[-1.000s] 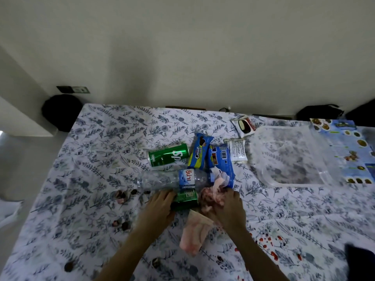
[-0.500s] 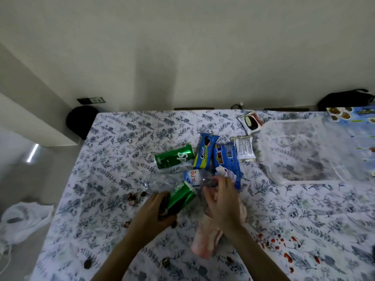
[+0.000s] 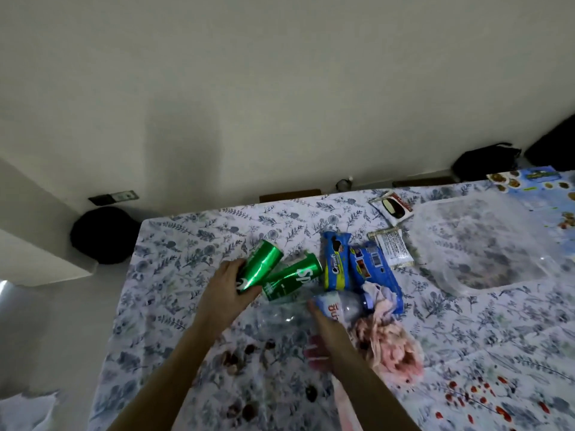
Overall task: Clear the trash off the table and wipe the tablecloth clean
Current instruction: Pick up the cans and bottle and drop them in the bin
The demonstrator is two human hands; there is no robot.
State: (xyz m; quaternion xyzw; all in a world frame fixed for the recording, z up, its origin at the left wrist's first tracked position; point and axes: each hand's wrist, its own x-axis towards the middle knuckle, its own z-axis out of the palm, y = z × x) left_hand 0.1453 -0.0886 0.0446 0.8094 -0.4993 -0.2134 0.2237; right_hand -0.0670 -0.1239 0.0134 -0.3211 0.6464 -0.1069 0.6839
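Observation:
My left hand [image 3: 222,292] grips a green soda can [image 3: 261,265], lifted and tilted beside a second green can [image 3: 292,279] that lies on the floral tablecloth [image 3: 193,250]. My right hand [image 3: 323,329] holds a clear plastic water bottle [image 3: 339,304] by its labelled middle. A pink stained cloth [image 3: 389,342] lies bunched just right of that hand. Two blue cookie wrappers [image 3: 337,264] lie behind the bottle, with a white wrapper [image 3: 392,248] and an ice-cream wrapper [image 3: 393,206] farther back. Dark crumbs [image 3: 245,357] and red spots [image 3: 473,396] mark the cloth near me.
A clear plastic bag [image 3: 485,244] lies flat at the back right, next to a printed blue sheet [image 3: 547,188]. A round black object [image 3: 102,234] sits on the floor past the table's left corner. A white bag [image 3: 28,409] lies on the floor at lower left.
My left hand has lifted the green can up and back, next to the other can. My right hand has left the pink cloth and taken hold of the water bottle. The view shifted left.

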